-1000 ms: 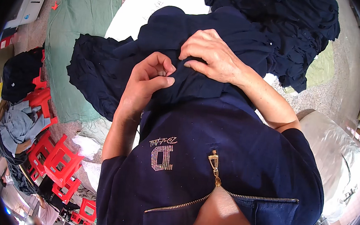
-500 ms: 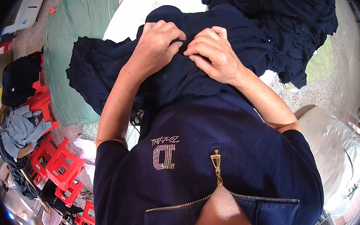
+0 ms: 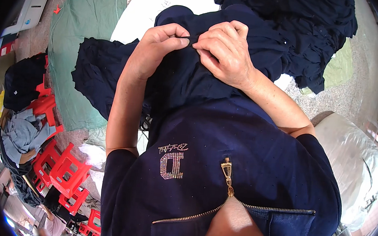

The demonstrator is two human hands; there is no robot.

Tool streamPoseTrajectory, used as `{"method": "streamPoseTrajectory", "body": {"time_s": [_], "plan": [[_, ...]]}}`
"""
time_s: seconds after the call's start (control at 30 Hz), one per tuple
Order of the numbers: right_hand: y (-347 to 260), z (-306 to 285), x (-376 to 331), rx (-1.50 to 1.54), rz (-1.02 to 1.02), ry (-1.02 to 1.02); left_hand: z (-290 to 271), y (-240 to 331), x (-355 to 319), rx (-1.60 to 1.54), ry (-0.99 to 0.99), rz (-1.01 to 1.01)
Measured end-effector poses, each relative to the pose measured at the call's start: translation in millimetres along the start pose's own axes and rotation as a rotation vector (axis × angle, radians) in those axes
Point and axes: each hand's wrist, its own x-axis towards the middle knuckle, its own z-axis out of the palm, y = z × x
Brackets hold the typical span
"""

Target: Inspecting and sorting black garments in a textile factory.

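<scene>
Thumb and index of the left hand (image 3: 154,47) are pressed together on what looks like a small fold of dark cloth. Right against them, the bunched fingers (image 3: 223,33) of the right hand (image 3: 229,56) close down at the same spot, seemingly pinching the cloth too, though dark fabric on dark fabric hides exactly what sits between the tips.

I'd call it close two-handed work on one tiny part of the navy garment (image 3: 179,79), which lies rumpled beneath both hands, just beyond the wearer's navy top (image 3: 206,128). From here, any move would call for one pinch to hold the fold steady while the other works, without dragging the loose cloth around it.

Farther out, a heap of similar dark clothes (image 3: 314,25) lies ahead and to the right, with a white sheet (image 3: 139,12) ahead and a green cloth (image 3: 77,54) over to the left. Red stools (image 3: 71,168) crowd the lower left; a plastic-wrapped bundle (image 3: 343,151) sits beyond the right elbow.
</scene>
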Motion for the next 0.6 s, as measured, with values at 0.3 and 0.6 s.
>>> {"method": "streamPoseTrajectory", "body": {"time_s": [0.3, 0.6], "plan": [[-3, -5, 2, 0.024, -0.049, -0.008, 8, 5, -7, -0.035, 0.036, 0.029], [-3, 2, -3, -0.08, -0.058, 0.033, 11, 11, -14, 0.113, 0.074, 0.015]]}}
